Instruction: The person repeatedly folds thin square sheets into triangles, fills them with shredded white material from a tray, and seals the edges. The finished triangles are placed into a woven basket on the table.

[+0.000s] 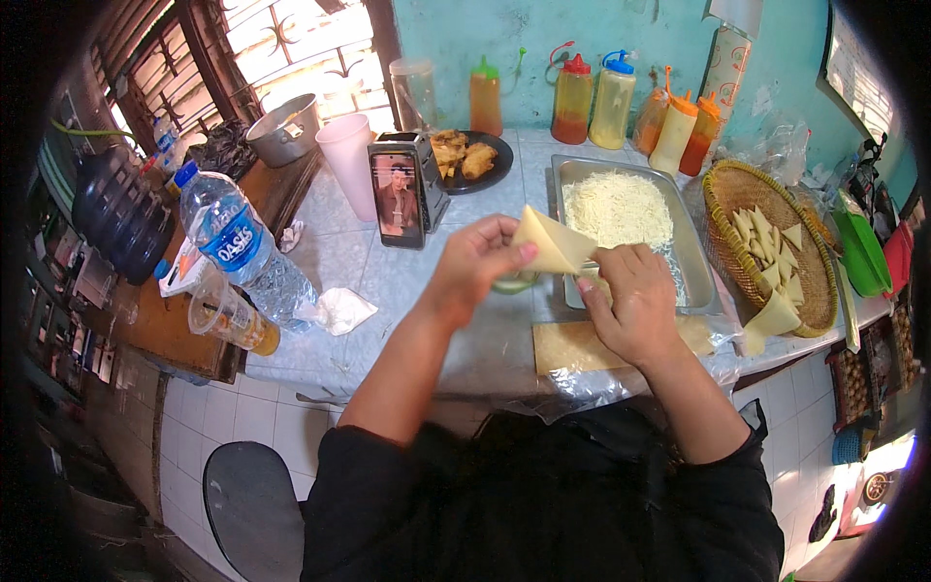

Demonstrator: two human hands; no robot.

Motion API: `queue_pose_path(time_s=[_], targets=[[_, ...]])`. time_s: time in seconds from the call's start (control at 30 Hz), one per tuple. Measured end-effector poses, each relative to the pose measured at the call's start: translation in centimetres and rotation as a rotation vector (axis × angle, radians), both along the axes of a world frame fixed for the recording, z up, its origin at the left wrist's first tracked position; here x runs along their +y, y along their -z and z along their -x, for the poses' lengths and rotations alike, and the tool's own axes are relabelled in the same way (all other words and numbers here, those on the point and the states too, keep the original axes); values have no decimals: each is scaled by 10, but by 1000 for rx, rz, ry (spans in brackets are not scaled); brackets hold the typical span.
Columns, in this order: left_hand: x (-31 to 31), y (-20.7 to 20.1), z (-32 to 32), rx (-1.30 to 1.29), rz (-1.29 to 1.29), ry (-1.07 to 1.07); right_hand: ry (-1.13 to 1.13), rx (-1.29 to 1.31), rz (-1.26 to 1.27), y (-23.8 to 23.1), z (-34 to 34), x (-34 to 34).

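the folded sheet (549,242) looks smooth and matt, above a glossy tiled surface (335,257) with shiny, crinkled plastic film (574,385) near. a smooth metal tray (694,262) gleams at right, beside a rough woven basket (720,218); a clear, glossy plastic bottle (276,281) stands at left.

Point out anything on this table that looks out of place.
A pale pastry piece seems to hang over the woven basket's near rim, while other folded pieces lie inside. A crumpled white wad lies beside the large water bottle, looking like litter among the food things.
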State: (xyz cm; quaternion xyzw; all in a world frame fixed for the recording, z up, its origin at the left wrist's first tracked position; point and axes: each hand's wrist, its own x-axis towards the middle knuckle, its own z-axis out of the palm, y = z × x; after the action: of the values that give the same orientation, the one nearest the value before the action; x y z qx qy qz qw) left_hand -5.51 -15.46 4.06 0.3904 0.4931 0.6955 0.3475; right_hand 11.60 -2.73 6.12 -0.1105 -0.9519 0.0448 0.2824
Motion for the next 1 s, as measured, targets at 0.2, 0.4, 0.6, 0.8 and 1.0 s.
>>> queue_pose_path(time_s=[0.2, 0.4, 0.6, 0.8, 1.0], targets=[[3, 34, 48, -49, 14, -166, 34, -199, -416, 31, 34, 16], [-2, 45, 63, -131, 151, -185, 94, -503, -242, 32, 55, 14], [4, 57, 63, -299, 184, -229, 107, -303, -240, 33, 59, 22], [10, 57, 53, -314, 211, -215, 52, -351, -99, 21, 55, 28], [7, 47, 54, -400, 115, -206, 85, -207, -197, 40, 62, 32]])
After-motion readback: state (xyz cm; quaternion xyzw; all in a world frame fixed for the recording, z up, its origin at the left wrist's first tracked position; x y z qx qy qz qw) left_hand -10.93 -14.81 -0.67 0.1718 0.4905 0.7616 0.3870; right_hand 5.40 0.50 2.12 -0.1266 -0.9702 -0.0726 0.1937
